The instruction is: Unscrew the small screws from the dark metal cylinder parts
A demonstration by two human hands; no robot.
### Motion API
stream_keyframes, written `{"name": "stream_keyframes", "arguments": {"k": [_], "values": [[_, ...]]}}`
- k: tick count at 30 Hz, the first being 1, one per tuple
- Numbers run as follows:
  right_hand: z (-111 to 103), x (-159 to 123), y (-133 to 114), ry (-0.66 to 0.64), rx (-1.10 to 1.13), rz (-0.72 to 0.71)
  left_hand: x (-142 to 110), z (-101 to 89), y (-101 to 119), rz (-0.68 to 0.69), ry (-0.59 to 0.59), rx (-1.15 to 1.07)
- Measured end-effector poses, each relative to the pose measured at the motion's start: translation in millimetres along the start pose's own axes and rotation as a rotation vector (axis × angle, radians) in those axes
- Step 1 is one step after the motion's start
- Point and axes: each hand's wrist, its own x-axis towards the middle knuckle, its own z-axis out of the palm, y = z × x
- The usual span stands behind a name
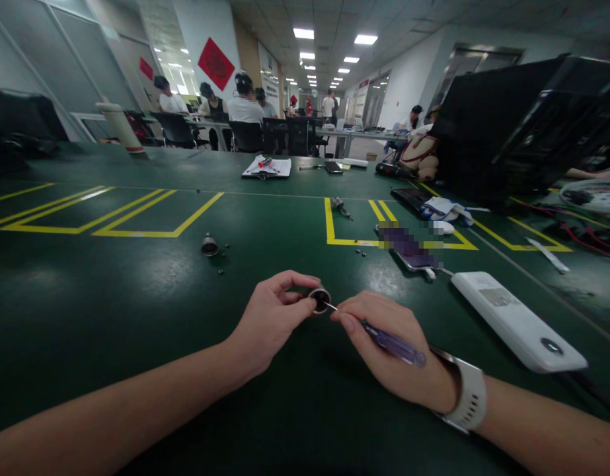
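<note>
My left hand (272, 314) pinches a small round metal housing (326, 295) by its rim, its hollow end turned toward my right hand. Between thumb and fingers of my right hand (384, 337) is a screwdriver with a translucent purple handle (396, 345). Its thin shaft points into the opening of the housing; whether the tip touches anything inside is hidden. To the left, a similar metal housing (209, 245) stands on the green table (151, 317), with several tiny dark parts (221, 272) beside it. A metal piece with a short tail (340, 208) lies farther back.
At right are a phone (408, 248) cabled to a white power bank (517, 320), a white cloth (446, 209) and a large black case (503, 125). Yellow tape (136, 233) marks the table. A clipboard with paper (267, 167) lies farther back; people sit at other tables.
</note>
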Motion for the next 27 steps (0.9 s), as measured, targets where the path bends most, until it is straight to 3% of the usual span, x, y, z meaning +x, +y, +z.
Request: {"name": "stream_keyframes", "arguments": {"k": [8, 27], "values": [[-0.1, -2.1, 1.1, -0.017, -0.032, 0.009, 0.4, -1.0, 1.0, 0.072, 0.009, -0.009], [2.9, -5.9, 3.6, -0.008, -0.066, -0.087, -1.6, 1.0, 2.8, -0.006, 0.064, -0.012]]}}
